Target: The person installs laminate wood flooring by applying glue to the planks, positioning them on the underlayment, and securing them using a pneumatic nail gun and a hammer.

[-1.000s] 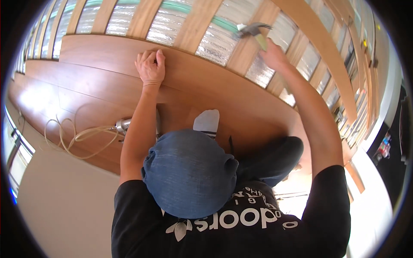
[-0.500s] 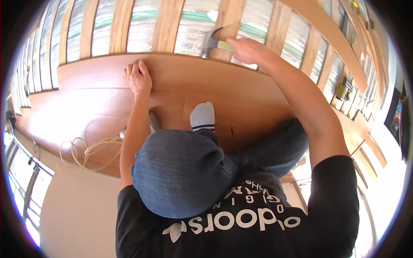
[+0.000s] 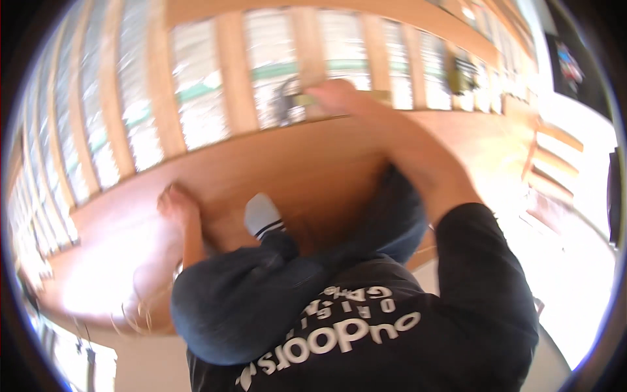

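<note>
My right hand [image 3: 333, 97] is closed round the handle of a hammer [image 3: 286, 101]. Its dark metal head is smeared by motion beside the far edge of the wood-look floor plank [image 3: 307, 147], over the battens. On the planks to the left rests my left hand [image 3: 178, 204], fingers loosely bent and blurred, with nothing seen in it. Between my arms, my foot in a light grey sock [image 3: 262, 212] stands on the laid boards.
Beyond the plank edge run wooden battens [image 3: 235, 72] with silvery foil [image 3: 271, 39] and a green strip between them. A long board [image 3: 431, 26] lies across them. A yellowish tool [image 3: 460, 75] sits at the far right. Pale cable [image 3: 137, 317] coils at lower left.
The whole view has turned and blurred. The hammer and my right hand are farther right of my foot, along the plank edge. My left hand still rests on the planks.
</note>
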